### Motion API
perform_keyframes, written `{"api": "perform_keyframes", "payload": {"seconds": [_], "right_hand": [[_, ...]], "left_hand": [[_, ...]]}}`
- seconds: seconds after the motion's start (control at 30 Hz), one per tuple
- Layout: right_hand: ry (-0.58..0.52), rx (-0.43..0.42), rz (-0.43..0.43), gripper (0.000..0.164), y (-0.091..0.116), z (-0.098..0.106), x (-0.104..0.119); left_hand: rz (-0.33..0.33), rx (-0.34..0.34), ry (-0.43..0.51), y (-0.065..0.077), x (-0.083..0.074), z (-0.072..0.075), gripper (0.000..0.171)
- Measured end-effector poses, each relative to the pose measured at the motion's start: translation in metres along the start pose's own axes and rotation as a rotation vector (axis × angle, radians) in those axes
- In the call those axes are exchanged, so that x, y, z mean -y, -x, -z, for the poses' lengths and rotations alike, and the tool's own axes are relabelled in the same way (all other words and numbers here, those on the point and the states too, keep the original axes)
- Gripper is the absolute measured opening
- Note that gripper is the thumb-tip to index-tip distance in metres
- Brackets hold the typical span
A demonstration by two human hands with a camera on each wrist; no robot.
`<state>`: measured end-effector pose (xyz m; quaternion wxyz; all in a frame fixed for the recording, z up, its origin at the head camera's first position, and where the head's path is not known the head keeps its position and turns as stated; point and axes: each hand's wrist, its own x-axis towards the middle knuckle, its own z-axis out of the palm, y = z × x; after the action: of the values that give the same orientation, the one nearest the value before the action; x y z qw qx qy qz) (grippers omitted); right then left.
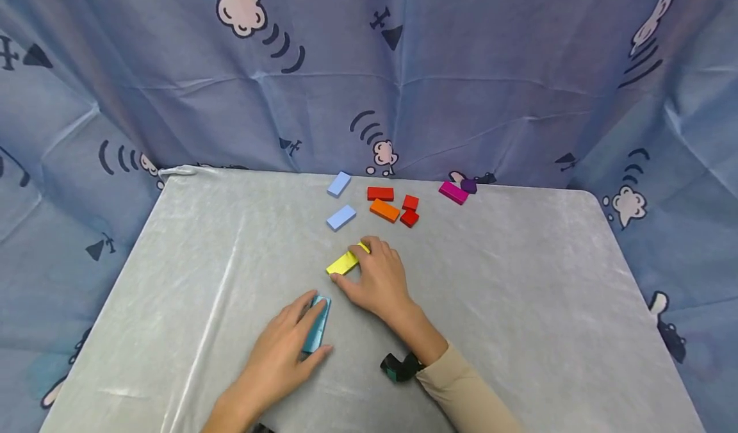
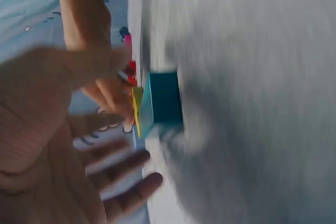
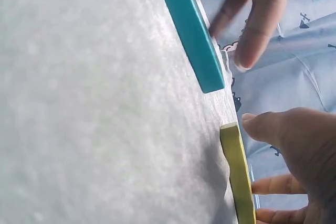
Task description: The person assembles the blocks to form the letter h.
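Nearest the viewer, a left hand [image 1: 279, 350] reaches over a teal block [image 1: 317, 332] that lies on the near side of a yellow block [image 1: 343, 264]. Its grip is spread, thumb well apart from the fingers. The right hand [image 1: 382, 280] is at the yellow block, thumb beside its near end, fingers toward its far end; whether that grip pinches, I cannot tell. Beyond the yellow block, on the grey surface [image 1: 519, 292], lie two pale blue blocks [image 1: 341, 218], red blocks [image 1: 380, 194] and an orange block [image 1: 384, 211]; beyond and rightward, a magenta block [image 1: 453, 193]. Uneven pressure from the right fingers could swivel or tip the yellow block; a stray left-hand nudge could push the teal block into it.
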<state>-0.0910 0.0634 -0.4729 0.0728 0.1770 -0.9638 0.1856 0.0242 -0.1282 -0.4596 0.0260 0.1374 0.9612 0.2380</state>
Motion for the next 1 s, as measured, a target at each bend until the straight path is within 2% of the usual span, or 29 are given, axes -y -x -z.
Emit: {"api": "perform_keyframes", "payload": {"seconds": [0.13,0.33,0.47,0.6,0.77,1.0], "right_hand": [[0.025,-0.001,-0.011,0.064,0.002,-0.001,-0.001],[0.041,0.015,-0.02,0.066,0.002,-0.001,0.001],[0.041,0.034,-0.012,0.064,0.001,0.0,0.003],[0.047,0.06,-0.025,0.069,0.0,0.002,0.001],[0.054,0.076,-0.018,0.076,0.001,0.002,-0.002],[0.014,0.059,-0.013,0.072,0.001,0.002,-0.005]], "left_hand": [[-0.124,0.098,-0.034,-0.002,0.008,0.005,0.078],[-0.206,0.182,-0.063,-0.009,0.015,0.014,0.079],[-0.205,0.194,-0.061,-0.013,0.016,0.018,0.087],[-0.199,0.206,-0.064,-0.019,0.016,0.018,0.094],[-0.211,0.223,-0.077,-0.024,0.015,0.017,0.094],[-0.236,0.241,-0.083,-0.027,0.013,0.015,0.093]]}}
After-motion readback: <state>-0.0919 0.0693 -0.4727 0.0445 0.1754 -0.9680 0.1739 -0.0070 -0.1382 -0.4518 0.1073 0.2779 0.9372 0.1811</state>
